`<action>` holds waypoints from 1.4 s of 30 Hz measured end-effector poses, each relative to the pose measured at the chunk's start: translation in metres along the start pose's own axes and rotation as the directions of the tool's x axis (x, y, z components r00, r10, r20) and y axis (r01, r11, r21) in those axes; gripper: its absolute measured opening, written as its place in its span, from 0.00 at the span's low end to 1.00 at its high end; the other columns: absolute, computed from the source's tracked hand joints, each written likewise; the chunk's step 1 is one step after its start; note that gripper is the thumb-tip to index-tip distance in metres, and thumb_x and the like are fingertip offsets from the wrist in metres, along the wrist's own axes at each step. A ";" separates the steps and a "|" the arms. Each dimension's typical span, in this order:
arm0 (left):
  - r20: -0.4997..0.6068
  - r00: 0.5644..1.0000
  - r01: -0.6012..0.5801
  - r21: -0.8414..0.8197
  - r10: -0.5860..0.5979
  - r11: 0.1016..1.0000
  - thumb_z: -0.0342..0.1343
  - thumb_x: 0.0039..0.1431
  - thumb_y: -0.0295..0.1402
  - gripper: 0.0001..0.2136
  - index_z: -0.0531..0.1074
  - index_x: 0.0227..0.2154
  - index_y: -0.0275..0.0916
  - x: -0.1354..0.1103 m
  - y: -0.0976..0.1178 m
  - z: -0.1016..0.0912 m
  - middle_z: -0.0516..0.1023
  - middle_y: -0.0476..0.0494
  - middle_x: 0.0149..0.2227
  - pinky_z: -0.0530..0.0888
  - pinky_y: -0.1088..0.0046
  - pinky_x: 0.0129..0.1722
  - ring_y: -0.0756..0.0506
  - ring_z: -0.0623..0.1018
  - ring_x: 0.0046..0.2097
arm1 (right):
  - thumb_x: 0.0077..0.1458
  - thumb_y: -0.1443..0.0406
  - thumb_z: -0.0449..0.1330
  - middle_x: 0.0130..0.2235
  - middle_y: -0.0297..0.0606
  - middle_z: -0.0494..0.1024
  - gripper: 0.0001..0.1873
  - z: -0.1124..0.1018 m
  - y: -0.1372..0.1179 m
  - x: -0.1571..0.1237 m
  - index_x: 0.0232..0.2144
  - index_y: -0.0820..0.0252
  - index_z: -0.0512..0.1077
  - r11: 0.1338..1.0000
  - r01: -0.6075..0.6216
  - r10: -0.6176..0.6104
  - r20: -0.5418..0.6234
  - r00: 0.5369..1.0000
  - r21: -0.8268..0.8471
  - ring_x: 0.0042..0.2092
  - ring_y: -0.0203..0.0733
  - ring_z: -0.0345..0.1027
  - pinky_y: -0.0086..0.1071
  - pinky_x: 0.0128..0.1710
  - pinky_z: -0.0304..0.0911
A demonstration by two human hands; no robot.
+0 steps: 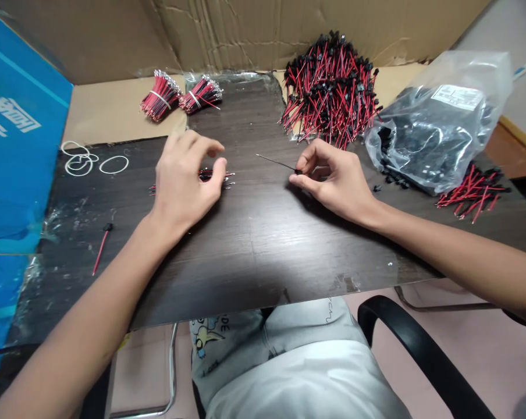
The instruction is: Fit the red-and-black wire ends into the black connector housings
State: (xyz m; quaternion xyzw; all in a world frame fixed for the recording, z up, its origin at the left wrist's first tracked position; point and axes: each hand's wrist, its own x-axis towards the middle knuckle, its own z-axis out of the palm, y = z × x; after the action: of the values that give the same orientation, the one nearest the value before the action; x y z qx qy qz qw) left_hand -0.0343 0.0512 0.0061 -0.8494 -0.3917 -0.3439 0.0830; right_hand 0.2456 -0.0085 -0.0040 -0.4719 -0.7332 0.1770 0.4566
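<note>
Between thumb and fingertips of my right hand (333, 177) is a small black connector (298, 171), with a thin dark wire (275, 162) sticking out to the left, its end bare and shiny. My left hand (182, 174) hovers at a small pile of red and black wires (206, 174), thumb and forefinger apart and curved. The hand hides much of that pile, and its other fingers are partly out of sight. Nothing shows between the left thumb and forefinger.
A large heap of red-and-black connector leads (333, 93) lies at the back. Two banded wire bundles (160, 96) sit back left, with rubber bands (80, 160) and one loose lead (101, 250) nearer. A clear bag (437, 128) of black connectors and a smaller lead pile (475, 191) are right.
</note>
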 end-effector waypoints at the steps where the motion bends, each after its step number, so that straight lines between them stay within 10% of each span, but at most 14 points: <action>1: -0.002 1.000 -0.022 0.020 0.022 1.000 0.60 0.69 0.40 0.09 0.76 0.40 0.40 -0.001 -0.004 0.004 0.79 0.46 0.42 0.76 0.58 0.52 0.43 0.75 0.49 | 0.56 0.63 0.68 0.31 0.33 0.76 0.08 0.000 0.000 0.000 0.33 0.58 0.73 1.000 -0.008 0.008 -0.002 1.000 0.003 0.31 0.36 0.69 0.31 0.30 0.67; 6: 0.132 0.990 -0.049 0.048 0.043 0.998 0.62 0.65 0.34 0.05 0.78 0.35 0.38 -0.007 -0.009 0.017 0.79 0.43 0.43 0.75 0.54 0.50 0.38 0.73 0.51 | 0.55 0.62 0.68 0.31 0.32 0.76 0.08 0.001 0.001 0.000 0.34 0.59 0.74 1.000 -0.006 0.006 0.029 1.000 0.002 0.32 0.36 0.68 0.31 0.31 0.67; 42: 0.095 0.918 -0.359 -0.214 0.385 0.908 0.53 0.71 0.30 0.07 0.74 0.48 0.42 -0.004 0.053 -0.004 0.80 0.43 0.36 0.77 0.59 0.45 0.41 0.79 0.47 | 0.67 0.52 0.64 0.32 0.32 0.79 0.15 0.010 -0.012 -0.013 0.42 0.58 0.72 0.981 0.165 -0.182 0.201 0.963 0.097 0.30 0.34 0.72 0.27 0.32 0.68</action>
State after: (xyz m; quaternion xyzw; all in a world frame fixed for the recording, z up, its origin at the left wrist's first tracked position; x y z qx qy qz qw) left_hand 0.0006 0.0111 0.0133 -0.9337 -0.1919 -0.2999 0.0380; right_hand 0.2328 -0.0241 -0.0070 -0.3660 -0.8080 0.2139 0.4093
